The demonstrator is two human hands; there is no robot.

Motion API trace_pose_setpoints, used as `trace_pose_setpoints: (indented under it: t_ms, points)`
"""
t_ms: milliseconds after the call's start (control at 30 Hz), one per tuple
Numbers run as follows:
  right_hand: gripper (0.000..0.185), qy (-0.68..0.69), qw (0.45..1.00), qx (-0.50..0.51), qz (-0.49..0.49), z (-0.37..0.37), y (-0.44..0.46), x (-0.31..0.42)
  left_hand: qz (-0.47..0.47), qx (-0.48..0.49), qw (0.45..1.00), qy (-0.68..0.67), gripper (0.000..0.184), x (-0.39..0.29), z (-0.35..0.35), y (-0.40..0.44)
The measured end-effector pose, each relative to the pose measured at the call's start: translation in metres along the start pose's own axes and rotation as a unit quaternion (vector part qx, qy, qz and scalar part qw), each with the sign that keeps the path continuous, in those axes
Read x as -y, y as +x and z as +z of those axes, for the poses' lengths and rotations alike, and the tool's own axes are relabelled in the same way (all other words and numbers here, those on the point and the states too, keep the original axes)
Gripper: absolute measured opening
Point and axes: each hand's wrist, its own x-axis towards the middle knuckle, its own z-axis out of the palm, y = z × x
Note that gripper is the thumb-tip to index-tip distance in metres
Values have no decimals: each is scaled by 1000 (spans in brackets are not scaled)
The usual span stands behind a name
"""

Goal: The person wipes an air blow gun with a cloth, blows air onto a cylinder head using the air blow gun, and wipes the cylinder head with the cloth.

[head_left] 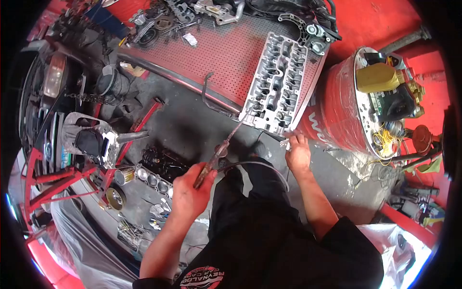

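Observation:
My left hand [191, 190] is closed around a long, thin-nozzled air gun [220, 150], its tip pointing at the near left corner of the cylinder head. A dark hose [262, 164] curves from the tool across my legs. The bare metal cylinder head [275, 82] lies lengthwise at the right of the perforated red bench [211, 53], its valve-side pockets facing up. My right hand [298, 155] is beside its near right corner, with fingers curled. Something small and pale shows at those fingertips, beside a thin dark piece, but I cannot make out what is gripped.
Oil bottles [380, 79] and yellow wire top a wrapped red drum [341, 101] on the right. Engine parts [168, 19] crowd the bench's far side. An engine block [156, 176] sits on the floor at left, near a red stand [139, 130] and a car front [50, 111].

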Motion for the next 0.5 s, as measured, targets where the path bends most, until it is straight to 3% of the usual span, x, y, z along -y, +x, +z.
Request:
trace_pose_setpoints:
  t_ms: [100,167,367,467,500]
  points:
    - [53,38,999,-3,38,9,8,-10,-29,38,999,19,21,-11,-10,26]
    - [55,68,998,-7,-12,4,16,-10,-93,89,990,53,20,-29,-15,38]
    - [55,92,991,42,-90,18,37,-8,-56,136,982,123,16,-63,0,80]
    - [48,153,984,33,-87,31,41,-12,56,138,970,194,19,-60,19,89]
    - [48,155,983,37,-87,31,42,-13,51,140,969,195,19,-60,21,92]
